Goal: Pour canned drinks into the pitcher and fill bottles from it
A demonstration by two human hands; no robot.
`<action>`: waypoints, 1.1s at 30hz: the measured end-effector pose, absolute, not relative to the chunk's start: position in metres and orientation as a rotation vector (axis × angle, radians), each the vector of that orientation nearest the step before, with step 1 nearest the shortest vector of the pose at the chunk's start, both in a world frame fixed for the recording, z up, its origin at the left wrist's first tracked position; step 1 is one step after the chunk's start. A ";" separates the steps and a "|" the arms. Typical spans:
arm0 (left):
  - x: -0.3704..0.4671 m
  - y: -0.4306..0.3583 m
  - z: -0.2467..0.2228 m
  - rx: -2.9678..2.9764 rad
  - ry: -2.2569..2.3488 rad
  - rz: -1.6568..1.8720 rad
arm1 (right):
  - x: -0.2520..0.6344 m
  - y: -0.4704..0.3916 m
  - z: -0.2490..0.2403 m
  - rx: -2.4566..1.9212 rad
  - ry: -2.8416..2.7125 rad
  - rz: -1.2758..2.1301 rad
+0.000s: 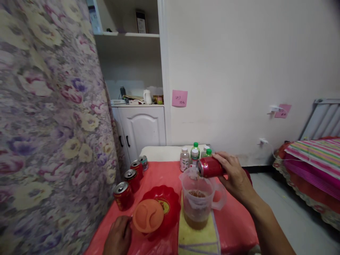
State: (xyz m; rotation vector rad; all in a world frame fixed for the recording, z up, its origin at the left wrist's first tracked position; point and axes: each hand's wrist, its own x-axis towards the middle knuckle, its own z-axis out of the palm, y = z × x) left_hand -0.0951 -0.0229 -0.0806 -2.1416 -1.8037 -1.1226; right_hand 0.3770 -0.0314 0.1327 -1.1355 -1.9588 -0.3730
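Observation:
My right hand [235, 173] grips a red drink can [211, 167], tipped on its side with its top over the rim of a clear plastic measuring jug [198, 202]. Brownish liquid stands in the lower part of the jug, and its handle points right. Under the jug lies a yellow cloth [199, 241]. My left hand [118, 235] rests at the table's near edge with its fingers curled, close to an orange divided lid or dish [148, 216]. That piece lies over the left part of a red scalloped plate [172, 202]. Whether the left fingers hold anything is hidden.
Several cans, such as a red one [123, 196], line the table's left side. Bottles with white and green caps, including a white-capped one [185, 160], stand at the back. A floral curtain [53, 124] hangs at left; a bed [316, 170] stands at right.

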 end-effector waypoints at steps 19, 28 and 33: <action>-0.096 -0.021 -0.085 -2.128 -1.800 -1.127 | 0.375 -0.034 0.135 -1.138 -1.959 -0.384; -0.096 -0.022 -0.082 -2.148 -1.817 -1.137 | 0.375 -0.036 0.137 -1.144 -1.958 -0.383; -0.092 -0.024 -0.078 -2.130 -1.821 -1.152 | 0.375 -0.035 0.135 -1.142 -1.970 -0.396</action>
